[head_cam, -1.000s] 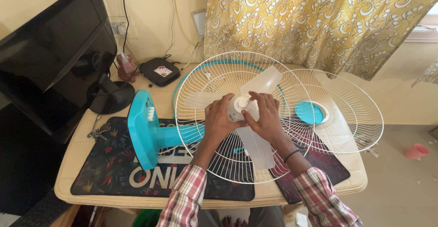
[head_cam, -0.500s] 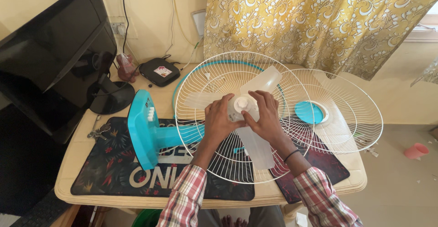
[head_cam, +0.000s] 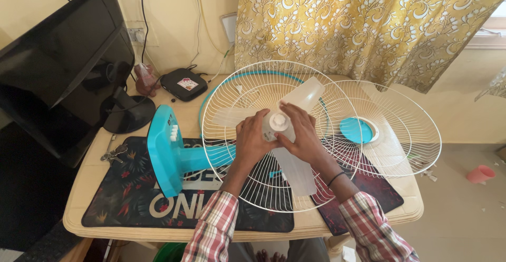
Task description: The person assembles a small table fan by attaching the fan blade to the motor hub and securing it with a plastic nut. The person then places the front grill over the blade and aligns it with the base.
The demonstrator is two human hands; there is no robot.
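Your hands have barely moved since a second ago: your left hand (head_cam: 252, 135) still wraps the near-left side of the white hub (head_cam: 278, 122) of the translucent fan blade (head_cam: 295, 162), fingers curled shut on it. Your right hand (head_cam: 303, 135) has shifted slightly, its fingers now pinching the hub's cap from the right. So the work on the hub goes on, with no part freed yet. The blade sits inside the rear wire guard (head_cam: 237, 98) at the tabletop's (head_cam: 84, 183) middle. Your palms hide the hub's lower part, and whether the cap has turned is unclear.
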